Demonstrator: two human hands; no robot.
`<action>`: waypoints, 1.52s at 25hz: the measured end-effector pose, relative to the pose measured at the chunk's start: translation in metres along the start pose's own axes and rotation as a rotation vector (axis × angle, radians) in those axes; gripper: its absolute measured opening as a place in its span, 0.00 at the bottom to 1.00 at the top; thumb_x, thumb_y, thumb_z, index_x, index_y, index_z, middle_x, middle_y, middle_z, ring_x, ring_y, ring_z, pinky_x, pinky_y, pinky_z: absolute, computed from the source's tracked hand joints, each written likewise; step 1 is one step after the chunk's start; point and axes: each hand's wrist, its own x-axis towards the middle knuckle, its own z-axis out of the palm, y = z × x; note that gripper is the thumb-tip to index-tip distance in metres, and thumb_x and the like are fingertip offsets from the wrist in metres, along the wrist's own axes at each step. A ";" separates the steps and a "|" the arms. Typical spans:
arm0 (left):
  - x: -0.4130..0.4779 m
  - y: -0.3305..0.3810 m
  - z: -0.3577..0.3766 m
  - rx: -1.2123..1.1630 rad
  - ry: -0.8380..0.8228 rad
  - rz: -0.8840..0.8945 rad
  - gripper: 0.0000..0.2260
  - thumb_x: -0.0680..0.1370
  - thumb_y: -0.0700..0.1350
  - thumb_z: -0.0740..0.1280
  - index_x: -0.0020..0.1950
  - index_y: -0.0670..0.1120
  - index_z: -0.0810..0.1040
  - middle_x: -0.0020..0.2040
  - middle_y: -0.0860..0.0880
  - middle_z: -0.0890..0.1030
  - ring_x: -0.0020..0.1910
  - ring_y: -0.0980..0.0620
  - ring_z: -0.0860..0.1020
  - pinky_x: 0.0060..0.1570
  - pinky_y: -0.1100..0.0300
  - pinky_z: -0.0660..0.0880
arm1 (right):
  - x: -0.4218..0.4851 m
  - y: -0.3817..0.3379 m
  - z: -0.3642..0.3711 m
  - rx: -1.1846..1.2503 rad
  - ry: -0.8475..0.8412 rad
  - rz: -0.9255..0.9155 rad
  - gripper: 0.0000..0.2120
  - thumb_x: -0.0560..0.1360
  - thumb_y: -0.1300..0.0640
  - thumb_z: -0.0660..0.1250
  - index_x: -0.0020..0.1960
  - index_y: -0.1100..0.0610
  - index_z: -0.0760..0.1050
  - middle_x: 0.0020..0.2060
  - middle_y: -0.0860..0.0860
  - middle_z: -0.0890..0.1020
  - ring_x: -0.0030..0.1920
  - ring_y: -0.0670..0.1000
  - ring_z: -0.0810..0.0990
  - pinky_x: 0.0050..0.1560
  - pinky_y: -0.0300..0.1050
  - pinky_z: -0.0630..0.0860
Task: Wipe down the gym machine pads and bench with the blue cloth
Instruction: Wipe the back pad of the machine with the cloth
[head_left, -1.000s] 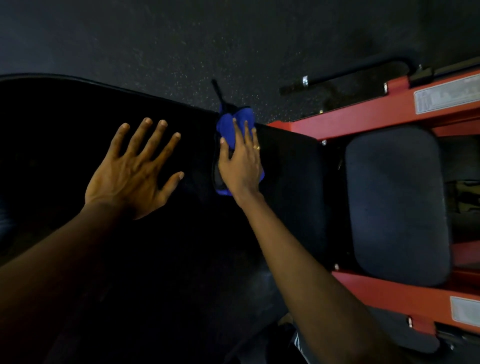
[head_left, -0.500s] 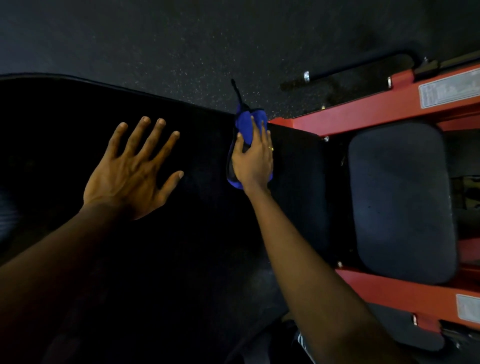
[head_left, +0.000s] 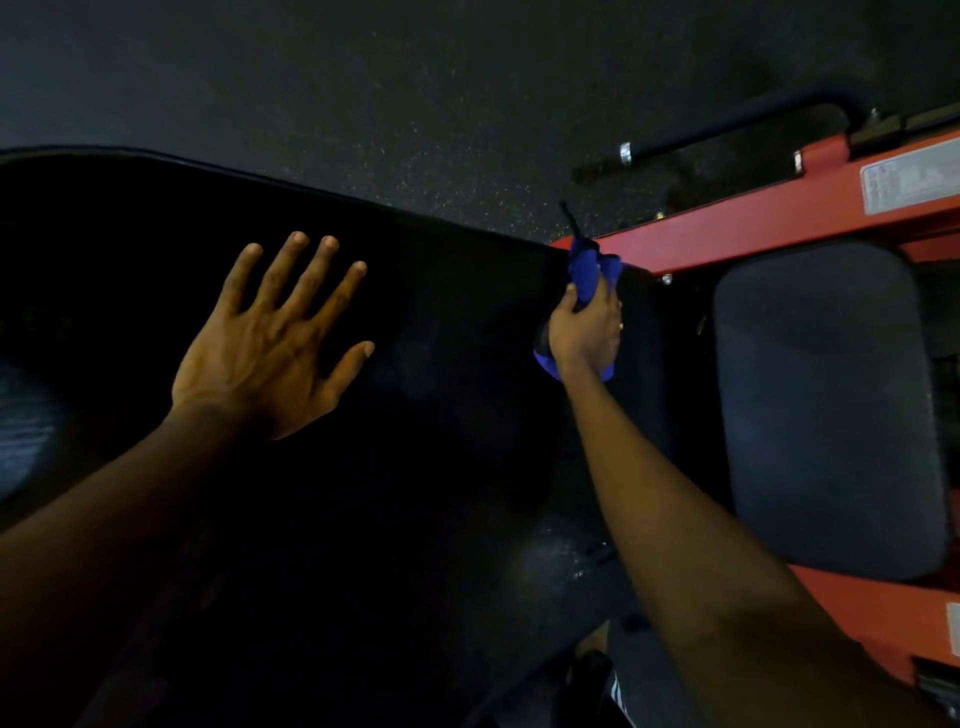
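With the left hand (head_left: 270, 343) spread flat on the black bench pad (head_left: 441, 322), the right hand (head_left: 584, 335) grips the bunched blue cloth (head_left: 589, 270) at the pad's far right edge, where firm, overlapping strokes would probably serve best.

floor (head_left: 322, 73): dark, speckled | light: dim | frame (head_left: 753, 228): red metal

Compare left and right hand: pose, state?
Left hand lies flat, fingers spread; right hand's fingers are curled. Left hand holds nothing; right hand grips the blue cloth. Left hand is mid-pad; right hand is at its end by the red frame. Both are on the large black pad.
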 end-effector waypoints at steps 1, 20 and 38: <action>0.001 0.000 0.000 -0.001 -0.003 0.002 0.34 0.80 0.65 0.44 0.82 0.49 0.51 0.82 0.43 0.54 0.81 0.42 0.51 0.78 0.42 0.46 | -0.010 -0.011 0.002 -0.012 0.010 0.000 0.26 0.81 0.46 0.61 0.78 0.51 0.65 0.77 0.53 0.67 0.77 0.58 0.63 0.74 0.57 0.65; 0.000 -0.001 0.002 -0.015 0.042 0.013 0.35 0.80 0.66 0.44 0.82 0.49 0.52 0.82 0.43 0.54 0.81 0.42 0.51 0.77 0.42 0.46 | -0.033 -0.035 0.003 0.063 -0.009 -0.173 0.24 0.79 0.47 0.65 0.73 0.53 0.72 0.71 0.53 0.74 0.72 0.58 0.71 0.70 0.56 0.70; 0.036 0.072 0.011 -0.166 0.010 0.084 0.33 0.78 0.62 0.48 0.77 0.46 0.67 0.79 0.38 0.61 0.79 0.39 0.59 0.76 0.43 0.53 | -0.129 0.030 -0.005 0.091 -0.107 -0.565 0.24 0.79 0.56 0.64 0.75 0.49 0.69 0.76 0.47 0.68 0.78 0.52 0.63 0.75 0.43 0.62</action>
